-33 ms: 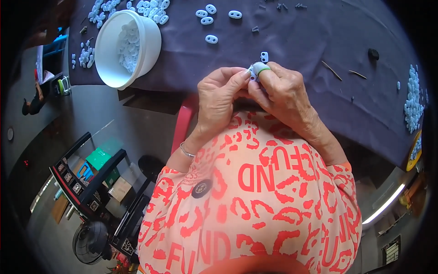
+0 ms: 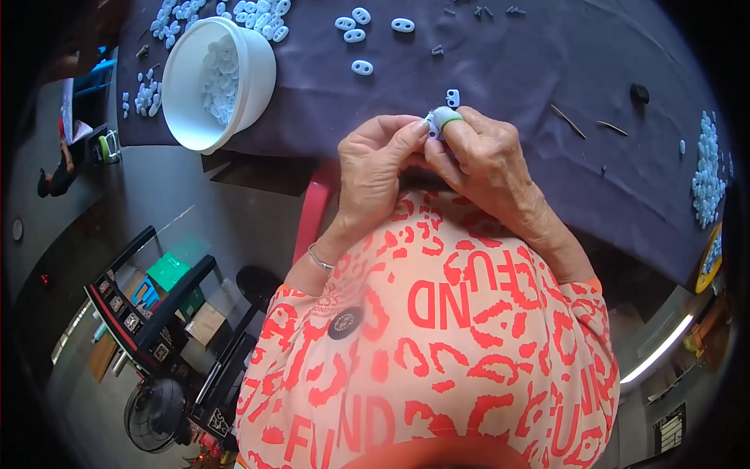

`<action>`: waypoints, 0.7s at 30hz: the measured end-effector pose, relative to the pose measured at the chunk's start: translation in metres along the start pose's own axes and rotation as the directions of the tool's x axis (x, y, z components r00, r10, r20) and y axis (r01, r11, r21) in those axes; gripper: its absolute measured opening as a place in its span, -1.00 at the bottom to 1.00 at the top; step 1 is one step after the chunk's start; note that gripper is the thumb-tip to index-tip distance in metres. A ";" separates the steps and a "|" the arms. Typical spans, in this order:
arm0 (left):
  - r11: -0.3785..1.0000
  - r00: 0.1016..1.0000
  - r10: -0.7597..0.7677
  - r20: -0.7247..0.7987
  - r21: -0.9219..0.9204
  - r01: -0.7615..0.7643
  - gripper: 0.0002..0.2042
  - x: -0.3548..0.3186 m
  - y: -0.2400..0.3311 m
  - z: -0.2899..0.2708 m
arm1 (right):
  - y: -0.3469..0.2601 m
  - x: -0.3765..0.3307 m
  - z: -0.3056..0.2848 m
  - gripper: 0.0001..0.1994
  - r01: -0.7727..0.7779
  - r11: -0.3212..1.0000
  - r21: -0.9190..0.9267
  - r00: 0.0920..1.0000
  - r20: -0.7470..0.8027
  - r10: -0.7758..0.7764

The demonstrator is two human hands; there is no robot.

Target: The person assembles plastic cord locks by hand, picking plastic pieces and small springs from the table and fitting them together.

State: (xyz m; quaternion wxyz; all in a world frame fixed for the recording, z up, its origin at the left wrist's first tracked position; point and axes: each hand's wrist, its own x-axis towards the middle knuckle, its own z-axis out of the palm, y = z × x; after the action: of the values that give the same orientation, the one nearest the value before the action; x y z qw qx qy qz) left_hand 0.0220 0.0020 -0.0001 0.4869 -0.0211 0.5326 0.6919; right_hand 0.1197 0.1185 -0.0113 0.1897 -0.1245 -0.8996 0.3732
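Observation:
Close to the table's near edge, my left hand (image 2: 373, 166) and my right hand (image 2: 491, 159) meet fingertip to fingertip. Pinched between them is a small white plastic piece (image 2: 433, 132) with a dark hole, mostly covered by my fingers. A white wrap with a green band (image 2: 446, 116) covers a fingertip of my right hand. Just beyond it lies a similar white two-hole piece (image 2: 453, 98) on the dark tablecloth (image 2: 508, 78). Farther off are several oval white two-hole pieces (image 2: 362, 67).
A white tub (image 2: 258, 78) of small white parts leans at the left, beside loose piles (image 2: 148, 95). Small springs or screws (image 2: 437, 50) lie at the back. To the right are two thin sticks (image 2: 568, 121), a black lump (image 2: 640, 93) and a heap of pale parts (image 2: 708, 172).

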 end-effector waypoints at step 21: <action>0.996 0.994 0.082 -0.066 -0.037 -0.085 -0.90 0.001 -0.010 0.000 | -0.001 0.001 0.010 -0.90 0.063 0.997 -0.034 0.997 -0.033 -0.064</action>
State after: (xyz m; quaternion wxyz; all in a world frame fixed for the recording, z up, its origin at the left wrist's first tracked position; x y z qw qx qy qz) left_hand 0.0281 0.0018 -0.0078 0.4396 -0.0309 0.5346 0.7211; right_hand 0.1148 0.1117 -0.0167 0.2146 -0.1054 -0.9057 0.3501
